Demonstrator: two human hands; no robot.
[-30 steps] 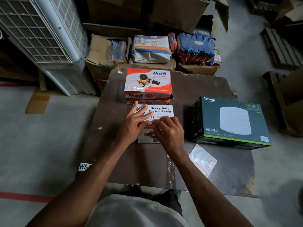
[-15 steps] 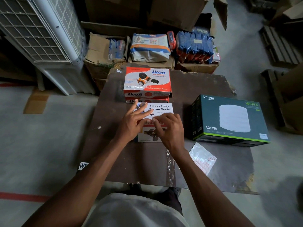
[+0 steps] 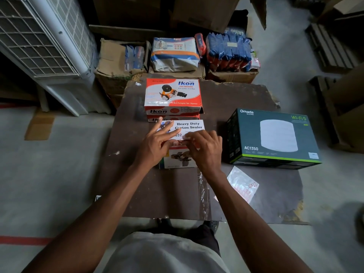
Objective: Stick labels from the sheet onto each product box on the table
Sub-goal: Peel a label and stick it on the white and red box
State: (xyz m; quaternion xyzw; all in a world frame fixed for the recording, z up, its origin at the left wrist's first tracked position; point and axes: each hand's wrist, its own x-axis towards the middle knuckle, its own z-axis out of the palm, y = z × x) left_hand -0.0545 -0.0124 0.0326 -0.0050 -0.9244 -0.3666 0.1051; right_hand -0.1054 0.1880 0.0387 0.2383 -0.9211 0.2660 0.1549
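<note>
The white box (image 3: 180, 143) is lying at the middle of the table (image 3: 157, 194), just in front of the red boxes (image 3: 173, 95). It is steadied by the left hand (image 3: 155, 146), whose straight fingers are spread flat on the lid. A small label (image 3: 184, 137), apparently, is pressed down by the curled fingertips of the right hand (image 3: 204, 148). The label sheet (image 3: 243, 184) is left near the green box (image 3: 273, 138), within reach.
</note>
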